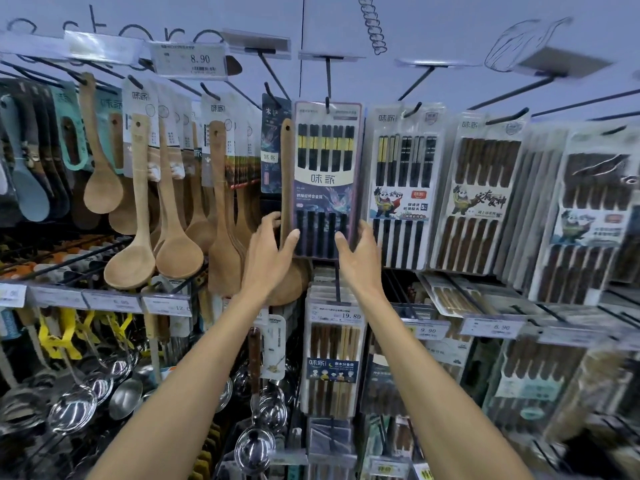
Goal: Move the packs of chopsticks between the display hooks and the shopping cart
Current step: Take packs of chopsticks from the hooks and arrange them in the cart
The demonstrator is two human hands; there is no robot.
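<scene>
Two arms show, bare along all that is seen of them. The left forearm [194, 368] and right forearm [426, 372] look long and slim, broadest at the near edge, where the wide lens stretches them, and narrowing to the wrists. The left hand [268, 251] and right hand [360, 252] are bare too, with slender fingers. The nails seem short, though blur leaves that unsure.

Both forearms [194, 382] cut off at bottom edge. Right hand [360, 252] fingertips hidden behind hanging chopstick pack [327, 174], maybe gripping, can't confirm. Far-right packs [595, 216] blurred; shelf tags [114, 301] print unreadable.
</scene>
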